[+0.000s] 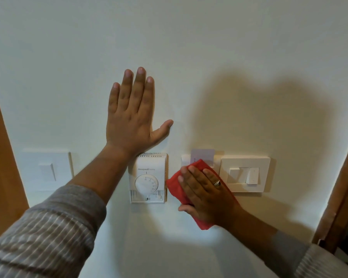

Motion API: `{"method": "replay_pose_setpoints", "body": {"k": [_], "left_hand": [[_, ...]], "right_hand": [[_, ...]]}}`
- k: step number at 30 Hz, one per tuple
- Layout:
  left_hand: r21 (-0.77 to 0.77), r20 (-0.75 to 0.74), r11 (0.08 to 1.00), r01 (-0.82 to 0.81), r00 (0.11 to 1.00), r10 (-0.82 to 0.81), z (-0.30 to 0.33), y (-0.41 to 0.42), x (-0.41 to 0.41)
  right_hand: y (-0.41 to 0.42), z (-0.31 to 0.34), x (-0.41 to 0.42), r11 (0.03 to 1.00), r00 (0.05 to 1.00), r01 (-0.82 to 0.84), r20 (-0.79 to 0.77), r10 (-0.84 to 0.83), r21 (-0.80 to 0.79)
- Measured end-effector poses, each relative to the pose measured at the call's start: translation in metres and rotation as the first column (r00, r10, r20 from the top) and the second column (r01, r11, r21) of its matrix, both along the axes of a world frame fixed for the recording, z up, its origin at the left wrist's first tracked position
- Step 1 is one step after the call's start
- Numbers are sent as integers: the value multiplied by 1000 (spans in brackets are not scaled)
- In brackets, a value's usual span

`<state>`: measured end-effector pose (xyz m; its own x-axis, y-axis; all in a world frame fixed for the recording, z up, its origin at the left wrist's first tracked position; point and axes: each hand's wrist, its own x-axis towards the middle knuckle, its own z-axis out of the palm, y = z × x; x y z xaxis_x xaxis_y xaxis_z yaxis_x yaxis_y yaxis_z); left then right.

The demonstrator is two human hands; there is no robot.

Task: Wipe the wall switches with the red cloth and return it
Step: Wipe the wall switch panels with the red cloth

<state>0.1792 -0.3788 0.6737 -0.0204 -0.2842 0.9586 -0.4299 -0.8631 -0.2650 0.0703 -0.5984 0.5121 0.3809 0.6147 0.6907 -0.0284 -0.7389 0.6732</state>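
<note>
**Red cloth pressed over the key-card holder, double switch next in line**

Nearest the camera, two striped grey sleeves reach up to the wall (189, 47). The right hand (204, 192) lies flat on the red cloth (176, 186), fingers spread and slightly curled over its upper edge, thumb hooked under its lower left side, so the cloth is pinned against the wall rather than pinched. A ring shows on one finger. The cloth's long axis runs on a slant, from upper left by the card slot down to the lower right under the wrist.

The cloth covers most of the key-card holder (186, 158), from which a pale card (202, 155) sticks up. Just beside the fingertips, to the right, is the double switch plate (245, 173), its left edge partly behind the hand; I judge this the next surface to wipe, a short slide to the right, and the right hand is plainly the nearer one. To the cloth's left, close but not touching, sits the thermostat (148, 178).

The left hand (133, 115) is fully open and empty, palm flat on the wall above the thermostat, apparently bracing. Far left, near the wooden door edge (0, 147), a single switch plate (46, 170) is well apart from the cloth.

The wall is smooth, pale paint; wood trim (342, 187) borders its right edge.
</note>
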Motion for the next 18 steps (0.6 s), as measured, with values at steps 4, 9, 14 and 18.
{"method": "replay_pose_setpoints", "body": {"k": [4,9,14,18], "left_hand": [[-6,-7,1000,8,1000,-8,0,2,-2],[-18,5,1000,-2,1000,2,-1,-1,0],[-11,10,1000,-9,1000,9,-1,1,-1],[-13,-7,1000,-17,1000,17,0,1,-2]], "right_hand": [[-15,8,-5,992,1000,-4,2,4,-126],[11,-1,2,993,999,10,45,-15,121],[-8,-6,-6,1000,1000,-3,-18,3,-10],[-16,-7,-11,996,1000,-4,8,3,92]]}}
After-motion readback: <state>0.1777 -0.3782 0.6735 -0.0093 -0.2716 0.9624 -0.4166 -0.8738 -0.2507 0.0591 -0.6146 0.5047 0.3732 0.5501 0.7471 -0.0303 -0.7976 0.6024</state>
